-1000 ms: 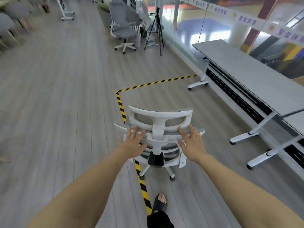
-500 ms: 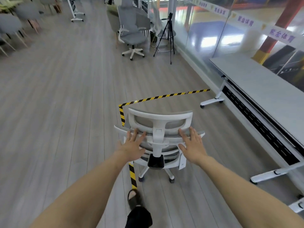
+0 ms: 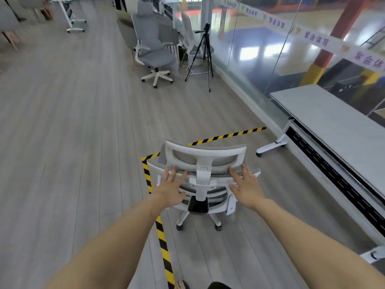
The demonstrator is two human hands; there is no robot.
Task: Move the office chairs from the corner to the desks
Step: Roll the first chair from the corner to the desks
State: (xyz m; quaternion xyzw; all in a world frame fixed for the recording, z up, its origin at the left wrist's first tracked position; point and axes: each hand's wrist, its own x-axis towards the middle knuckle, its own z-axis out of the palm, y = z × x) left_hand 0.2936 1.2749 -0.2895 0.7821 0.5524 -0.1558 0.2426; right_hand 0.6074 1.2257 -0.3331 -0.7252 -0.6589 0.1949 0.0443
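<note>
Right now your left hand (image 3: 169, 189) and right hand (image 3: 246, 187) lie flat, fingers spread, against the back of the white-framed office chair (image 3: 203, 174) at your twelve o'clock, pressing rather than clasping it. It stands on the wooden floor beside the corner of the yellow-black floor tape (image 3: 162, 245). At two o'clock is a grey desk (image 3: 333, 126); a second grey chair (image 3: 153, 49) and a tripod (image 3: 203, 53) stand far ahead at twelve.
</note>
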